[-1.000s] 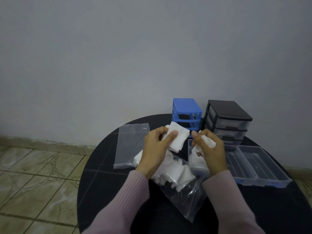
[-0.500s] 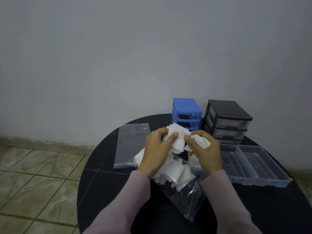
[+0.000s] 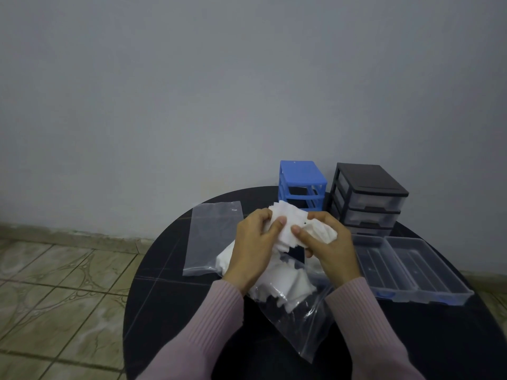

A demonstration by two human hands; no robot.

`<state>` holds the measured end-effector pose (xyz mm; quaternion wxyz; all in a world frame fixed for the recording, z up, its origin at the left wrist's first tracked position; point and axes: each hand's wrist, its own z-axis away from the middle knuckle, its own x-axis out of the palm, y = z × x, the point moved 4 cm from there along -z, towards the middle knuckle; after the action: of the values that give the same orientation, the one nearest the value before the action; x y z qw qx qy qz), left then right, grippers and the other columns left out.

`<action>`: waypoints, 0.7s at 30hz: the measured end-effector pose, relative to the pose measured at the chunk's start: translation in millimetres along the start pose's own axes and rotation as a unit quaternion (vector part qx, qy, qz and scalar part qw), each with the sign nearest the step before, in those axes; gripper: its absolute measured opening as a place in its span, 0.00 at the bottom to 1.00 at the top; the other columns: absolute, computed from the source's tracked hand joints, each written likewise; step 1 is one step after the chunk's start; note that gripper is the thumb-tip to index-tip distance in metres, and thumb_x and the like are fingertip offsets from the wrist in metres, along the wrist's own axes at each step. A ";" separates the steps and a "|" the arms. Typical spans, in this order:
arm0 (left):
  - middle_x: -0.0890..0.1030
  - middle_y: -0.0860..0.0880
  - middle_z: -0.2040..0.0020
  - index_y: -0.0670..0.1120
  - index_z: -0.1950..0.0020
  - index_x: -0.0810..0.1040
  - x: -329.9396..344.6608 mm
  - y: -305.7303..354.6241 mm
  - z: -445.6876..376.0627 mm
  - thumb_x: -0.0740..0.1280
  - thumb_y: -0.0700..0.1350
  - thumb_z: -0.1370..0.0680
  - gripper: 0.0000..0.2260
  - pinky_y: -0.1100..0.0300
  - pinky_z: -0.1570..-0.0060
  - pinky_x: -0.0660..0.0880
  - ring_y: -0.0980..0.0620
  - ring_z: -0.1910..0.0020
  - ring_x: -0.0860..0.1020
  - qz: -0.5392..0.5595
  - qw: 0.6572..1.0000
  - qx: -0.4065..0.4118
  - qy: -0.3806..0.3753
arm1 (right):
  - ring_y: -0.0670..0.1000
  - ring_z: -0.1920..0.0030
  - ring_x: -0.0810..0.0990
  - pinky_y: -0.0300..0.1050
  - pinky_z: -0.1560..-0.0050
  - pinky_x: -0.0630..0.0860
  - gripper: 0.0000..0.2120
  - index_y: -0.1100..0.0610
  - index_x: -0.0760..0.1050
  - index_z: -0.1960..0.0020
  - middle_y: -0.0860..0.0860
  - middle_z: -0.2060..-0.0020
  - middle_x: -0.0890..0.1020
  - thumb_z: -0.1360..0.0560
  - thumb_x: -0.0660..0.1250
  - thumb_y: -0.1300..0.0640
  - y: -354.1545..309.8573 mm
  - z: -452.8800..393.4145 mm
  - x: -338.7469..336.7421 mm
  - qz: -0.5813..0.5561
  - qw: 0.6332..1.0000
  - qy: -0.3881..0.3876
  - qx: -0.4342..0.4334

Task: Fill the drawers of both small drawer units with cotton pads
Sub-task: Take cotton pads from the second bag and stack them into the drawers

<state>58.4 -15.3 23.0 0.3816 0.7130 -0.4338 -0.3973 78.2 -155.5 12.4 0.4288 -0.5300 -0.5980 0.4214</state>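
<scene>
My left hand (image 3: pixel 253 248) and my right hand (image 3: pixel 326 248) meet above the table's middle, both gripping one stack of white cotton pads (image 3: pixel 292 222). Below them lies a clear plastic bag (image 3: pixel 299 322) with more cotton pads (image 3: pixel 285 283) inside. A blue drawer unit (image 3: pixel 301 178) with its drawers out stands at the back. Beside it on the right is a black drawer unit (image 3: pixel 369 198) with two clear drawers in place. Two clear drawers (image 3: pixel 411 270) lie side by side on the table to the right of my right hand.
An empty flat plastic bag (image 3: pixel 212 237) lies at the left of the round black table (image 3: pixel 164 297). A grey wall rises behind the units. Tiled floor (image 3: pixel 55 292) shows to the left below the table edge.
My right hand has moved left from the loose drawers with its pads and joined my left hand; the two bunches of pads are now pressed together as one stack.
</scene>
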 end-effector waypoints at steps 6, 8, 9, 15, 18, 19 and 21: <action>0.74 0.45 0.63 0.38 0.59 0.74 -0.8 -5.6 -1.7 0.65 0.42 0.22 0.09 0.69 0.67 0.66 0.56 0.65 0.69 -0.009 1.000 -0.016 -0.003 | 0.46 0.76 0.72 0.36 0.77 0.70 0.07 0.60 0.74 0.63 0.48 0.71 0.77 0.31 0.72 0.65 -0.5 0.5 1.7 0.009 1.000 -0.008 -0.025; 0.71 0.50 0.65 0.42 0.64 0.72 -0.5 -3.3 -0.6 0.64 0.40 0.22 0.10 0.71 0.68 0.66 0.59 0.67 0.67 -0.022 1.000 -0.015 -0.007 | 0.46 0.76 0.72 0.36 0.77 0.69 0.06 0.60 0.75 0.63 0.49 0.71 0.76 0.30 0.71 0.64 -0.7 0.2 0.3 0.021 0.999 -0.003 -0.033; 0.69 0.53 0.67 0.46 0.66 0.69 -0.4 -1.4 0.2 0.64 0.39 0.22 0.13 0.72 0.68 0.65 0.59 0.69 0.65 -0.029 0.999 -0.013 -0.006 | 0.45 0.76 0.72 0.35 0.77 0.69 0.06 0.59 0.75 0.63 0.50 0.71 0.76 0.30 0.71 0.64 -0.9 0.3 0.1 0.026 0.999 -0.003 -0.033; 0.69 0.54 0.66 0.44 0.63 0.71 -0.4 -6.4 -2.2 0.63 0.37 0.22 0.10 0.72 0.67 0.65 0.59 0.67 0.66 -0.027 0.999 -0.020 -0.016 | 0.46 0.75 0.72 0.36 0.77 0.70 0.06 0.58 0.75 0.62 0.50 0.70 0.76 0.30 0.71 0.64 2.7 -0.8 0.6 0.034 0.999 0.003 -0.024; 0.75 0.53 0.60 0.47 0.59 0.75 -1.2 -7.3 -3.0 0.60 0.36 0.22 0.09 0.72 0.64 0.67 0.57 0.62 0.72 0.023 0.999 -0.048 -0.011 | 0.46 0.73 0.74 0.36 0.76 0.71 0.05 0.58 0.75 0.60 0.51 0.68 0.78 0.30 0.71 0.64 3.0 -1.6 -0.4 0.011 1.000 0.011 -0.019; 0.77 0.51 0.56 0.45 0.54 0.78 -2.0 -5.8 -3.0 0.58 0.35 0.22 0.10 0.70 0.60 0.70 0.56 0.58 0.74 0.046 0.997 -0.060 -0.007 | 0.45 0.72 0.75 0.36 0.76 0.71 0.05 0.58 0.75 0.59 0.51 0.66 0.78 0.30 0.71 0.65 2.2 -1.8 -0.7 -0.002 1.000 0.014 -0.017; 0.79 0.51 0.50 0.44 0.47 0.79 -5.3 -3.8 -3.5 0.56 0.33 0.23 0.14 0.66 0.53 0.74 0.56 0.52 0.77 0.069 0.995 -0.072 0.013 | 0.43 0.72 0.75 0.36 0.76 0.71 0.05 0.58 0.75 0.58 0.52 0.65 0.78 0.29 0.70 0.66 0.1 -2.1 -0.6 -0.027 0.999 0.017 -0.016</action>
<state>61.1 -8.5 22.2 0.4640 0.6569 -0.4475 -0.3911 80.3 -156.0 12.9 0.4416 -0.5276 -0.6116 0.3906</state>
